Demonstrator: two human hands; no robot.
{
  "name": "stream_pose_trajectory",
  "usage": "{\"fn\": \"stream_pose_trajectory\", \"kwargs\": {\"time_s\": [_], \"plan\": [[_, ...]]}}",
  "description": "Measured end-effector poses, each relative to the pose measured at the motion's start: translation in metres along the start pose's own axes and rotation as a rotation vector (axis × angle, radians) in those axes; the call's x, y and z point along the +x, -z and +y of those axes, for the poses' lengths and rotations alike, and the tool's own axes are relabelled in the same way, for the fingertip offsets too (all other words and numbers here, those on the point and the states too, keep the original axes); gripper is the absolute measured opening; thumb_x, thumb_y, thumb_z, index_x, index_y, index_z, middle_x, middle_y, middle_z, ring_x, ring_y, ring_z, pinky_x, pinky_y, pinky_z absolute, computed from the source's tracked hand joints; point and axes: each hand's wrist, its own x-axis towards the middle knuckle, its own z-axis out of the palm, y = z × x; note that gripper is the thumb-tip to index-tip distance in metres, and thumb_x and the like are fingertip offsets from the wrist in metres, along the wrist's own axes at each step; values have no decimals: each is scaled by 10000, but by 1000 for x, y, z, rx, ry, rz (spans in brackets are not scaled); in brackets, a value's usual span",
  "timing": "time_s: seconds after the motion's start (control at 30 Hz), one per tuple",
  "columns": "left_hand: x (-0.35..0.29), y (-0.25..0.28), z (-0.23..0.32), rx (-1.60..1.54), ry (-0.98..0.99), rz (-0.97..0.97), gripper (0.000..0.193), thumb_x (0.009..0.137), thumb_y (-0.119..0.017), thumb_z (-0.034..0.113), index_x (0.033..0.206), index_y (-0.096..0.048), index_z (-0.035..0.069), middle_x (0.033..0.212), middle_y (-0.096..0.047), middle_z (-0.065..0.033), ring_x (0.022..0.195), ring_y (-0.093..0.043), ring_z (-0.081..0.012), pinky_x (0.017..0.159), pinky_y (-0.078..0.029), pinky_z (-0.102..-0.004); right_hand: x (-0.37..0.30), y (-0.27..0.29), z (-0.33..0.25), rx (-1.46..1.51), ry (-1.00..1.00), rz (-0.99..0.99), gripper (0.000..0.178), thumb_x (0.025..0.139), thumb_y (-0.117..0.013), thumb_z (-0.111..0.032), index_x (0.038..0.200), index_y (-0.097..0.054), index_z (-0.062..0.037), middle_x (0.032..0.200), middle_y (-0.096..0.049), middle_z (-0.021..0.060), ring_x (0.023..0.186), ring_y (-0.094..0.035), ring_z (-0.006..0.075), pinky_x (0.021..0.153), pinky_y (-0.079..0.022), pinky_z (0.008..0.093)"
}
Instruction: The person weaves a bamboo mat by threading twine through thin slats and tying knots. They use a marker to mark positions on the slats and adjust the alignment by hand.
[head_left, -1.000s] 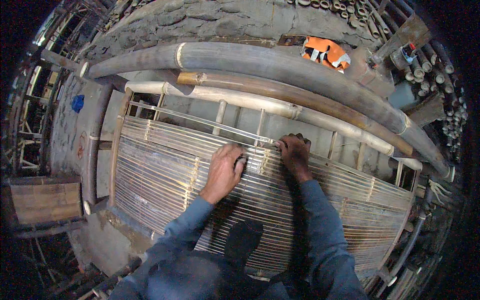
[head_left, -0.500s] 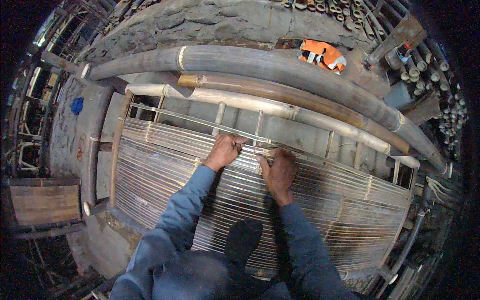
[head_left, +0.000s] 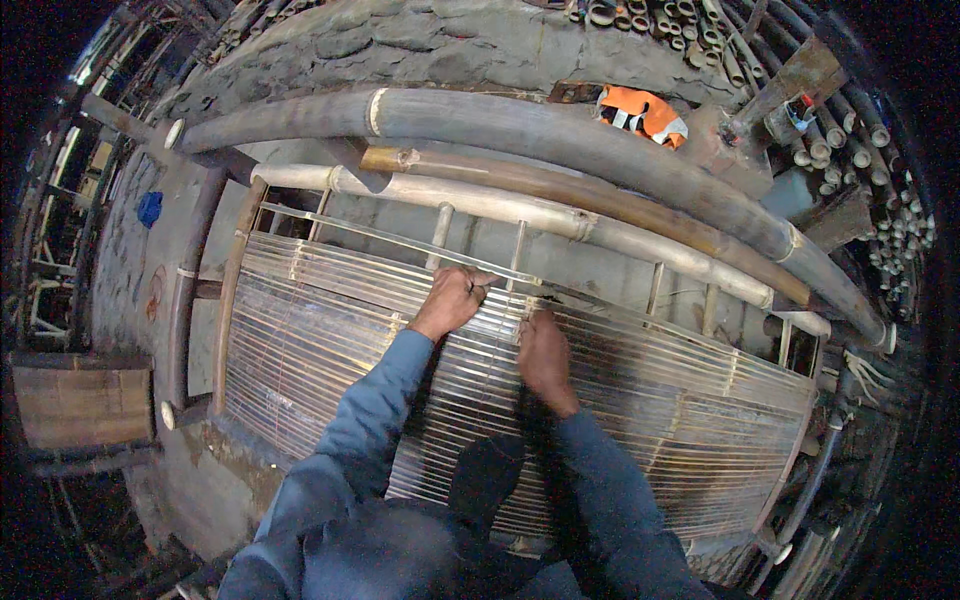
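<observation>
A wide panel of thin bamboo slats (head_left: 300, 340) lies in front of me inside a bamboo frame, the slats running side to side. At its far edge, near the middle, my left hand (head_left: 452, 303) is closed, with thumb and fingers pinching a bamboo slat (head_left: 385, 247). Just to the right, my right hand (head_left: 546, 358) is curled, its fingertips against a pale upright binding (head_left: 533, 303) that crosses the slats. Whatever lies between those fingers is hidden. A dark shoe or foot (head_left: 488, 475) rests over the near slats.
Beyond the panel run a pale bamboo pole (head_left: 450, 193), a brown one (head_left: 560, 187) and a thick grey one (head_left: 500, 118). An orange and white cloth (head_left: 645, 115) lies behind them. Cut bamboo (head_left: 850, 150) is stacked at far right; a blue scrap (head_left: 150, 208) lies left.
My right hand has drawn slightly toward me and its fingers have curled in more, baring the pale binding. My left hand stays nearly where it was.
</observation>
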Motion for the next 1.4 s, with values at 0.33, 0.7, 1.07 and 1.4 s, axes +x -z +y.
{"fn": "stream_pose_trajectory", "kwargs": {"time_s": [0.33,0.7,1.07,1.4], "plan": [[-2,2,0,-81,60,15,257,839,-626,101,1050,-766,54,967,-708,-255,924,-695,-396,892,-536,-420,-44,78,6,93,136,-103,216,954,-546,-136,1031,-675,20,926,-713,162,847,-677,296,794,-513,349],[-4,8,7,-54,83,12,278,827,-635,143,1056,-769,59,985,-721,-239,932,-706,-368,938,-522,-401,-74,155,9,215,121,-389,225,982,-560,-156,1068,-693,4,945,-705,124,902,-655,229,854,-499,356],[8,-14,-24,-197,61,57,280,776,-675,38,1009,-798,133,940,-751,-166,889,-718,-299,885,-523,-399,15,87,-61,-181,63,-33,349,945,-588,-352,1000,-704,-28,973,-694,231,917,-667,452,823,-534,526],[4,-25,-16,6,33,328,175,759,-660,36,819,-794,131,851,-745,-128,843,-696,-336,816,-513,-442,79,-10,-60,-160,-357,96,269,793,-647,-239,901,-676,5,893,-712,249,881,-709,425,806,-566,525]]}}
